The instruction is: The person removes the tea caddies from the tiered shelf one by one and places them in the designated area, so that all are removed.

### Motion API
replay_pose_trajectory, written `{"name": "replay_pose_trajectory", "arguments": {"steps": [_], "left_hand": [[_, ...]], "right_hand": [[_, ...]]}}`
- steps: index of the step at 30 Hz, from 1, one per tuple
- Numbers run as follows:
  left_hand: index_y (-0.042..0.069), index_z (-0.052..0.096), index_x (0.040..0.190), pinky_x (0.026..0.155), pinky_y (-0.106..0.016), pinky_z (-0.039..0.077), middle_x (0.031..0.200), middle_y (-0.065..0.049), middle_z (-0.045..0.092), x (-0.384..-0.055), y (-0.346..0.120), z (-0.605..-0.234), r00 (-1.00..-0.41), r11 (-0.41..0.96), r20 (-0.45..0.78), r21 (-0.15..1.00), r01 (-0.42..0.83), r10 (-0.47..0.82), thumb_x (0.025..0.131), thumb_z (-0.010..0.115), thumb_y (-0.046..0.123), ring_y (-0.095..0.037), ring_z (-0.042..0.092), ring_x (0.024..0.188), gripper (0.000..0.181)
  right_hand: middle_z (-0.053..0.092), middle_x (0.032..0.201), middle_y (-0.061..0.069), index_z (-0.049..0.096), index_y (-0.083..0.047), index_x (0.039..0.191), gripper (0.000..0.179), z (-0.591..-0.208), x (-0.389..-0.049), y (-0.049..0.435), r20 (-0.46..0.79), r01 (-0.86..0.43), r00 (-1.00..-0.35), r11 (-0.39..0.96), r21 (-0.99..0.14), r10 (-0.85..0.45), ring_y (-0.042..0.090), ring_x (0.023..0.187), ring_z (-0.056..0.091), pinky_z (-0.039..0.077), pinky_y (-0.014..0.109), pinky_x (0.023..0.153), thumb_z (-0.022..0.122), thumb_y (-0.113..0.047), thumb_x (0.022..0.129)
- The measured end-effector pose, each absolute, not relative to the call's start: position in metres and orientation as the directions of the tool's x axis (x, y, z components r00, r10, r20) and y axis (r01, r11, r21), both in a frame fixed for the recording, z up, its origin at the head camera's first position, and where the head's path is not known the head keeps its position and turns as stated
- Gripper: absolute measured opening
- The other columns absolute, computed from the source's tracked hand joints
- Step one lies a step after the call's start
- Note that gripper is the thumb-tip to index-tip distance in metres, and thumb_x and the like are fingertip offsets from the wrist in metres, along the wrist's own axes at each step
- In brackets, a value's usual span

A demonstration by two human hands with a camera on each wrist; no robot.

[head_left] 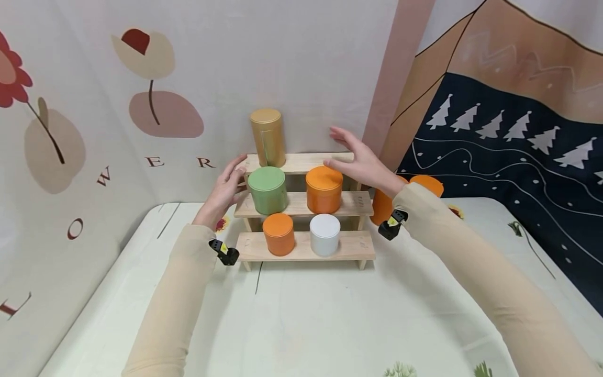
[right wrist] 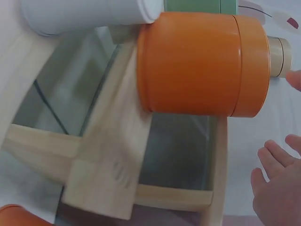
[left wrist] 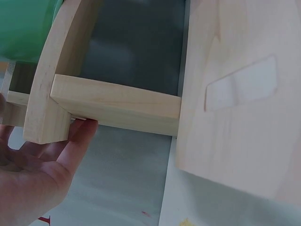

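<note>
A three-step wooden display stand [head_left: 308, 163] holds several lidded canisters. On its top step, at the left, stands a tall gold canister [head_left: 269, 140]. The middle step carries a green canister [head_left: 267, 191] and a large orange canister [head_left: 324, 191]. A smaller orange canister [head_left: 279, 235] and a white canister [head_left: 325, 235] stand on the lowest step. My left hand [head_left: 227, 187] is at the stand's left side; in the left wrist view its fingers [left wrist: 83, 141] touch the wooden side frame. Fingers spread and holding nothing, my right hand [head_left: 361, 159] hovers by the top step's right end.
Two more orange items, one an orange canister [head_left: 382, 207] and one with an orange top [head_left: 426, 183], are right of the stand, partly hidden by my right forearm. A pale printed cloth [head_left: 301, 319] covers the table. Patterned fabric walls [head_left: 320, 68] rise close behind.
</note>
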State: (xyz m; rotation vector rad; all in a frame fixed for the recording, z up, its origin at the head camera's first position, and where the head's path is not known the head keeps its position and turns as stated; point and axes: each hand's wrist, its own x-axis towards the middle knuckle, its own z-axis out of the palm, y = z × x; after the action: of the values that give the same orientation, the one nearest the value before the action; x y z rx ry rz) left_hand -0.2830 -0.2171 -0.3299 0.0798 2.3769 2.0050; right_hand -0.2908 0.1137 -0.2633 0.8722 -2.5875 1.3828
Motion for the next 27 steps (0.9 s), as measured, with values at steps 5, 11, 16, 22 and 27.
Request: {"name": "replay_pose_trajectory", "arguments": {"steps": [5,11,16,22,27], "left_hand": [[0.037,0.022,0.154,0.106,-0.060,0.027,0.141,-0.023,0.042,-0.280,-0.217,-0.329,-0.998,0.182,-0.005,0.983,0.006,0.060,0.105,0.032,0.036,-0.039,0.042,0.128,0.050],[0.038,0.022,0.153,0.105,-0.064,0.024,0.139,-0.023,0.042,-0.280,-0.219,-0.330,-0.999,0.200,-0.014,0.980,-0.004,0.047,0.105,0.033,0.038,-0.039,0.042,0.128,0.050],[0.038,0.025,0.153,0.104,-0.063,0.027,0.137,-0.022,0.044,-0.279,-0.219,-0.330,-0.999,0.209,0.011,0.978,0.021,0.052,0.105,0.034,0.040,-0.038,0.044,0.126,0.049],[0.040,0.028,0.151,0.103,-0.064,0.027,0.135,-0.021,0.046,-0.279,-0.217,-0.330,-0.998,0.208,0.027,0.977,0.038,0.054,0.104,0.036,0.043,-0.037,0.046,0.123,0.048],[0.038,0.025,0.152,0.104,-0.063,0.027,0.138,-0.022,0.043,-0.282,-0.216,-0.330,-0.999,0.209,0.013,0.978,0.022,0.046,0.105,0.034,0.040,-0.039,0.043,0.126,0.049]], "right_hand": [[0.032,0.153,0.005,0.025,-0.014,0.153,0.076,-0.257,-0.297,0.101,0.330,-0.541,-0.819,0.441,-0.716,-0.469,0.019,0.140,0.028,0.025,0.046,0.112,0.067,-0.030,0.092],[0.032,0.153,0.004,0.025,-0.014,0.153,0.072,-0.248,-0.303,0.089,0.329,-0.546,-0.816,0.448,-0.708,-0.475,0.016,0.139,0.029,0.025,0.034,0.112,0.062,-0.032,0.095],[0.033,0.152,0.005,0.025,-0.014,0.153,0.070,-0.240,-0.306,0.078,0.342,-0.556,-0.810,0.437,-0.708,-0.476,0.014,0.139,0.030,0.022,0.024,0.111,0.060,-0.033,0.096],[0.032,0.153,0.004,0.022,-0.016,0.154,0.071,-0.233,-0.304,0.066,0.343,-0.555,-0.805,0.411,-0.723,-0.483,0.012,0.138,0.031,0.023,0.021,0.109,0.059,-0.037,0.096],[0.032,0.153,0.005,0.022,-0.014,0.154,0.071,-0.231,-0.309,0.055,0.351,-0.540,-0.810,0.365,-0.758,-0.469,0.011,0.137,0.032,0.022,0.016,0.108,0.058,-0.037,0.097]]}}
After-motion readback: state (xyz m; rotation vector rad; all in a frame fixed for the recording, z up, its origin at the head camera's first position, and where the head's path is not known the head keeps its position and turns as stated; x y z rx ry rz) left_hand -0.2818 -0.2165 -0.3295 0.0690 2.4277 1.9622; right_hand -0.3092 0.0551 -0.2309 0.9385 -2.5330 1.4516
